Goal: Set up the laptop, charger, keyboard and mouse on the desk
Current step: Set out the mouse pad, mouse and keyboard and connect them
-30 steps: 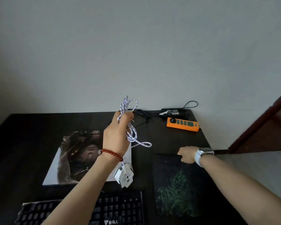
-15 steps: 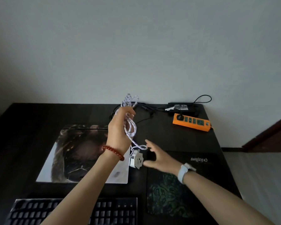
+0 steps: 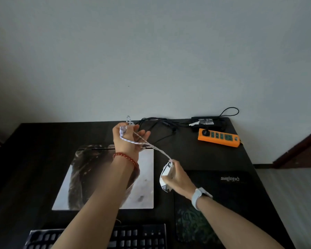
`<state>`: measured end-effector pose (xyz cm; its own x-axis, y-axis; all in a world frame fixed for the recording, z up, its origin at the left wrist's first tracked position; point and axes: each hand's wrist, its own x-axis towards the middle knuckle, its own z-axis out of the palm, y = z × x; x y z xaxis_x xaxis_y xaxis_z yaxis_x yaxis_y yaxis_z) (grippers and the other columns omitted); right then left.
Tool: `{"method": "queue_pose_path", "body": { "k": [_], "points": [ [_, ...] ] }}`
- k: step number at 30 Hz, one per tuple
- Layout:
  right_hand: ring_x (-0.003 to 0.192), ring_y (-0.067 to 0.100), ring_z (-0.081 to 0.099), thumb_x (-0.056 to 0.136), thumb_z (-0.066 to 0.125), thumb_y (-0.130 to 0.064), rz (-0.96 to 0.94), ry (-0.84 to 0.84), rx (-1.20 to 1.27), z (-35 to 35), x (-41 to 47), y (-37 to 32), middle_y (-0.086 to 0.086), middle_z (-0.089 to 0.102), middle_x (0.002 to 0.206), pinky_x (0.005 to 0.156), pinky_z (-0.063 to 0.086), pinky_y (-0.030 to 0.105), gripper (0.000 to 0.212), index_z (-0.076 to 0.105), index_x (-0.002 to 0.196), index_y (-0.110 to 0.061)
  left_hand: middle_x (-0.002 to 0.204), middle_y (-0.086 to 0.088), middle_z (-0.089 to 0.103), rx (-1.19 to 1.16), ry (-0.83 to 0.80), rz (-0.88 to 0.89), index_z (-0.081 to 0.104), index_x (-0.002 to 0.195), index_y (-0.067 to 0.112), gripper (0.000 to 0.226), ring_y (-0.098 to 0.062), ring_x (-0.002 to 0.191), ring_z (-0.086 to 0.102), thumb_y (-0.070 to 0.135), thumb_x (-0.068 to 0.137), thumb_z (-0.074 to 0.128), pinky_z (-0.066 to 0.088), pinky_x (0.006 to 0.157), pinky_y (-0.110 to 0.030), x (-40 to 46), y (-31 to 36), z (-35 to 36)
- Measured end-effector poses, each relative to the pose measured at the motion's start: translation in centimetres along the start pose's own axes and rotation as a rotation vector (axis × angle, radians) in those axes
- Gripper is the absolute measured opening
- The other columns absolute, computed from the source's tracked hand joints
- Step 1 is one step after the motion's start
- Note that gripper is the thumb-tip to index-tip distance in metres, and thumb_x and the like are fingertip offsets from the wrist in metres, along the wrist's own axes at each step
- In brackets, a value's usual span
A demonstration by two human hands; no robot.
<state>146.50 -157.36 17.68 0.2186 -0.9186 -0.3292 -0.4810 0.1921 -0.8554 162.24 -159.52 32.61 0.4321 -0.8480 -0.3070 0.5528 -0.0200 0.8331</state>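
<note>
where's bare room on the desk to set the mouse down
Free: the mouse pad right of the laptop, and dark desk left of it. Crowded: the back right, with black cables, adapter and orange power strip.

— What's worn on the arms?
— Both bare to the elbow. A red bead bracelet (image 3: 126, 157) circles the left wrist; a pale-strapped watch (image 3: 198, 196) sits on the right.

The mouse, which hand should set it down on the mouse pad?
Right. The right hand already grips the mouse beside the mouse pad, while the left hand is farther off, holding the braided cable.
</note>
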Motion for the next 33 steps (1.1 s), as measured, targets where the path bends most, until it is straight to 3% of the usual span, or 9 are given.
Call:
{"method": "queue_pose_path", "body": {
  "k": [4,6,8,12,17,21,26,30,33],
  "points": [
    [0.120,0.007,0.038,0.090,0.058,-0.028,0.054,-0.045,0.264,-4.1,-1.1,-0.3,-0.011,0.037,0.132,0.100,0.032,0.025,0.064,0.024,0.144,-0.024,0.088,-0.008,0.049,0.180,-0.011,0.054,0.040,0.092,0.021,0.027,-0.020,0.066,0.056,-0.005,0.091,0.044,0.057,0.071,-0.037,0.7,-0.8,-1.0],
    [0.123,0.014,0.043,0.086,0.057,-0.042,0.159,-0.092,0.353,-6.0,-1.7,0.7,-0.007,0.044,0.136,0.108,0.032,0.037,0.060,0.035,0.140,-0.028,0.090,-0.009,0.046,0.235,-0.087,0.027,0.039,0.094,0.022,0.037,-0.022,0.071,0.054,-0.014,0.086,0.043,0.055,0.069,-0.035,0.7,-2.1,-1.2],
    [0.103,0.026,0.055,0.082,0.057,-0.045,0.290,-0.167,0.551,-7.5,-2.7,2.2,0.007,0.059,0.111,0.101,0.039,0.046,0.044,0.055,0.119,-0.021,0.099,-0.011,0.044,0.281,-0.154,-0.045,0.038,0.100,0.021,0.046,-0.023,0.078,0.055,-0.020,0.081,0.048,0.056,0.066,-0.033,0.5,-3.5,-1.2],
    [0.079,0.030,0.058,0.084,0.054,-0.046,0.430,-0.201,0.726,-8.8,-5.9,5.3,0.016,0.058,0.081,0.083,0.048,0.041,0.041,0.061,0.094,-0.008,0.120,-0.013,0.036,0.323,-0.229,-0.200,0.032,0.115,0.020,0.059,-0.018,0.081,0.055,-0.020,0.078,0.055,0.056,0.067,-0.029,-0.3,-6.5,-0.5],
    [0.091,0.023,0.061,0.084,0.055,-0.052,0.553,-0.160,0.751,-9.5,-7.8,9.3,0.009,0.063,0.097,0.082,0.051,0.039,0.041,0.066,0.103,-0.017,0.114,-0.010,0.043,0.302,-0.264,-0.350,0.030,0.127,0.021,0.066,-0.017,0.078,0.056,-0.018,0.079,0.053,0.051,0.076,-0.035,-0.4,-11.0,0.0],
    [0.101,0.027,0.061,0.090,0.058,-0.022,0.521,-0.247,0.772,-9.1,-8.2,10.9,0.012,0.062,0.113,0.089,0.051,0.045,0.040,0.050,0.129,-0.015,0.120,-0.019,0.045,0.318,-0.270,-0.407,0.034,0.116,0.026,0.059,-0.017,0.080,0.058,-0.014,0.079,0.056,0.049,0.086,-0.041,-0.1,-13.7,0.0],
    [0.104,0.026,0.063,0.089,0.058,-0.022,0.431,0.065,0.430,-9.0,-7.6,12.3,0.014,0.064,0.115,0.095,0.049,0.041,0.030,0.056,0.117,-0.010,0.100,-0.009,0.056,0.229,-0.243,-0.384,0.035,0.118,0.023,0.047,-0.020,0.083,0.058,-0.006,0.086,0.052,0.044,0.096,-0.045,1.1,-15.0,1.7],
    [0.105,0.028,0.063,0.088,0.058,-0.017,0.394,0.284,0.702,-9.9,-7.8,13.7,0.013,0.065,0.113,0.095,0.048,0.042,0.029,0.057,0.116,-0.010,0.101,0.000,0.057,0.309,-0.270,-0.369,0.027,0.136,0.031,0.060,-0.026,0.109,0.054,0.002,0.090,0.051,0.039,0.101,-0.044,1.6,-16.0,1.5],
    [0.103,0.024,0.062,0.085,0.060,-0.017,0.362,0.384,0.624,-10.4,-8.1,14.1,0.009,0.065,0.113,0.088,0.050,0.036,0.029,0.056,0.114,-0.014,0.107,-0.002,0.055,0.408,-0.296,-0.368,0.025,0.138,0.035,0.063,-0.023,0.108,0.053,0.005,0.089,0.053,0.042,0.094,-0.040,1.3,-17.3,0.9]
  ]
}}
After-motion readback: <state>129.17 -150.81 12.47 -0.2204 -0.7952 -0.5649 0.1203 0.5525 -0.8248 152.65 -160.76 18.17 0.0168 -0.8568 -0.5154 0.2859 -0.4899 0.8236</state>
